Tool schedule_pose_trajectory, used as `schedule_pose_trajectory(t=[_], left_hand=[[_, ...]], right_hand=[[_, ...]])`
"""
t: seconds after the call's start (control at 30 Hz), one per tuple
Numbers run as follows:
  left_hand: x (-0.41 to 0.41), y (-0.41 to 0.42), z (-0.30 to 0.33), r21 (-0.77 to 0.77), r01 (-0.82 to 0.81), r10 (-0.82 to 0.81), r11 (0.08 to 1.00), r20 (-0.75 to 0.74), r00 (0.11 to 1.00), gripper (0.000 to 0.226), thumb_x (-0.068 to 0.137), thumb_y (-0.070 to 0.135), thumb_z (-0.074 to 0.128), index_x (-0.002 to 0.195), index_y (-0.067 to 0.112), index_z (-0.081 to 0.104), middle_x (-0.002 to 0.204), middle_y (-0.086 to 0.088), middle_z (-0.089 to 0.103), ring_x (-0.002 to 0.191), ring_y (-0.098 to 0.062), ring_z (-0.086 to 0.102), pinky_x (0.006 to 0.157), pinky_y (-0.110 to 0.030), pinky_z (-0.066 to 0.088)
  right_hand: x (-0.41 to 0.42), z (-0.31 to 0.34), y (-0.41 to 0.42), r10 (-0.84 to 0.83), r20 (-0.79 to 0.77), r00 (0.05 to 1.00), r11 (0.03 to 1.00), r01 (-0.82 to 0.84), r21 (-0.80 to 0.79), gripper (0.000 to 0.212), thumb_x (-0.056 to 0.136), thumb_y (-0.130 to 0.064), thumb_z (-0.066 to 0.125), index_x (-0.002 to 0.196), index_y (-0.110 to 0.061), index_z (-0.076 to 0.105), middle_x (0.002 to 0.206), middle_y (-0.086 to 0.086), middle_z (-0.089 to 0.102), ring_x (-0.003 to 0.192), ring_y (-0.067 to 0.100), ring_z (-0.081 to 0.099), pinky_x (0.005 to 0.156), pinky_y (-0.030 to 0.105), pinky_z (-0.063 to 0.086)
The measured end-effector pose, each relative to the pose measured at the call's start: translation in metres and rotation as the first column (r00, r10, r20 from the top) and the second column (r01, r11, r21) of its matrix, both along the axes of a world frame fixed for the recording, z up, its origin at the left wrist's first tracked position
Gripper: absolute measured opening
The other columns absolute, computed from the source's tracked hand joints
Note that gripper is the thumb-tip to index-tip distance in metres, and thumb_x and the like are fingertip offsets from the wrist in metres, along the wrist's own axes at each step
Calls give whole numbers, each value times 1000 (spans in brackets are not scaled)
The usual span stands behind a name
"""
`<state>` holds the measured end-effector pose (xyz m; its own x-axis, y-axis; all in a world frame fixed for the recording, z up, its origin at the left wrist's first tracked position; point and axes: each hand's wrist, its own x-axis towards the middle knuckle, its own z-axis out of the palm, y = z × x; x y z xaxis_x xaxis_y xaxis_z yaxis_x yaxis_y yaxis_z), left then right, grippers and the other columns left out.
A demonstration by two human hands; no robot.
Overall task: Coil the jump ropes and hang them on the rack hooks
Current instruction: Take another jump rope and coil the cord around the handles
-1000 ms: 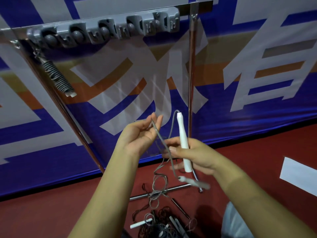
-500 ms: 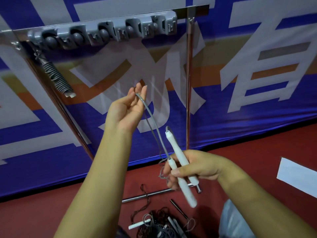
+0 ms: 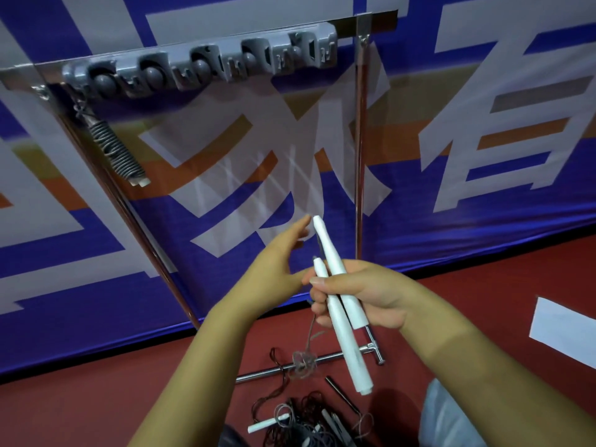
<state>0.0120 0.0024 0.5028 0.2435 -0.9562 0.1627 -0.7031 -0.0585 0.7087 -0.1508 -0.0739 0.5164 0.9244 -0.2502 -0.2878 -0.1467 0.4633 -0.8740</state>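
Head view. Two white, tapered plastic jump-rope handles [image 3: 338, 304] are gripped side by side in the right hand [image 3: 361, 295], fingers and thumb curled round them just above their middles. A thin grey cord [image 3: 311, 333] is seen trailing from below this hand to a loose tangle over a chrome base bar [image 3: 322, 359] on the red floor [image 3: 96, 398]. The left hand [image 3: 277, 262] is held just beside the handle tops, fingers straight and slack; whether cord is touched cannot be made out.

Above, a grey plastic hook rail with ball-shaped clips [image 3: 200, 64] is fixed across a chrome frame post [image 3: 360, 140]. One coiled grey rope bundle [image 3: 117, 151] is hung at the rail's left end. A blue, white and orange banner [image 3: 483, 124] fills the background.

At the bottom edge, a heap of dark and grey ropes with white handles [image 3: 303, 424] is cut off by the frame and partly hidden by the forearms. A white sheet [image 3: 564, 330] lies at the right.
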Motion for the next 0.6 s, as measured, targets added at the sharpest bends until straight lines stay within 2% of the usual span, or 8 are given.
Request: schedule_pose_trajectory(t=[0.07,0.1,0.2,0.3,0.37,0.43,0.5,0.6], left_hand=[[-7,-2,1,-48,64,-65,997,-19,998,79,86,10,62,136,54,18,140,14,43,121,10,42,98,-13,37],[-10,-3,3,-85,68,-76,994,-91,993,76,87,9,60,133,55,21,138,13,46,120,11,45,97,-14,39],[-18,-7,12,-228,-18,-89,973,-450,889,56,95,1,51,134,40,38,128,3,59,118,-2,55,94,-19,46],[-24,-12,32,-283,-65,-137,957,-637,758,30,98,3,45,119,19,59,103,-4,71,102,-18,66,96,-35,49],[-24,-14,41,-263,-74,-138,962,-702,699,30,94,-5,43,105,12,65,82,-4,69,83,-19,67,94,-50,50],[-23,-16,45,-216,-38,-135,976,-727,673,30,89,-7,44,99,10,66,75,-2,64,72,-17,61,91,-57,46],[-21,-18,47,-190,12,-150,982,-730,667,27,78,-3,46,93,8,66,73,-2,64,69,-16,59,82,-50,51],[-17,-19,50,-136,5,-99,991,-700,707,26,77,-3,42,87,4,64,70,-3,65,64,-12,59,63,-26,50]], right_hand=[[-1,5,5,19,33,999,999,-20,32,20,81,-10,61,101,-5,60,67,3,60,65,16,65,62,32,57],[-2,8,8,38,50,998,998,-40,39,23,79,-11,62,101,-4,61,67,4,60,66,16,65,62,33,57],[-6,14,13,99,94,991,993,-105,56,17,83,-10,65,99,-4,63,68,5,61,68,18,67,64,36,58],[-11,12,14,117,107,987,987,-127,98,18,82,-13,61,98,-5,66,70,6,62,71,20,68,67,38,59],[-14,9,14,113,106,988,988,-124,95,20,81,-15,61,98,-6,65,71,5,62,72,20,68,69,38,58],[-17,6,14,118,109,987,989,-127,79,22,81,-16,61,101,-6,63,72,5,63,74,20,68,70,38,58],[-20,6,14,135,112,985,987,-144,74,24,82,-15,59,104,-5,62,72,5,63,75,20,68,70,37,58],[-23,5,16,165,114,980,984,-172,53,23,84,-13,58,106,-7,61,73,5,63,76,19,68,69,36,58]])
